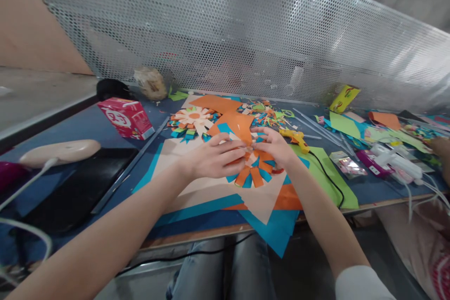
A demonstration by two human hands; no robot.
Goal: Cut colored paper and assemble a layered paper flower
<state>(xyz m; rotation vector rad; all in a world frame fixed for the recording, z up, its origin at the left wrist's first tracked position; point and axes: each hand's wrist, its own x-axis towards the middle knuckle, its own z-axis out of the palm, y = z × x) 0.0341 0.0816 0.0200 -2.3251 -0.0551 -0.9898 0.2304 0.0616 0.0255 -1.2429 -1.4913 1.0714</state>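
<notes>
Between my two hands lies a paper flower [250,177] with orange and blue strip petals, above a stack of peach sheets [190,192]. My left hand [220,155] reaches in from the left, fingers bent together at the flower's centre. On the opposite side, my right hand [272,146] curls its fingers and thumb around the flower's upper edge. The fingertips hide part of its middle. Just behind my left hand rests another paper flower [194,116], peach on top with mixed colours below. A yellow glue gun [296,138] lies to the right of my right hand.
Orange paper [230,124] and a heap of paper scraps [269,113] lie farther back. At left are a pink box [126,118], a black tray [80,192] and a beige device [61,152]. A perforated metal panel [225,33] borders the back. Another person's hand [441,150] shows at far right.
</notes>
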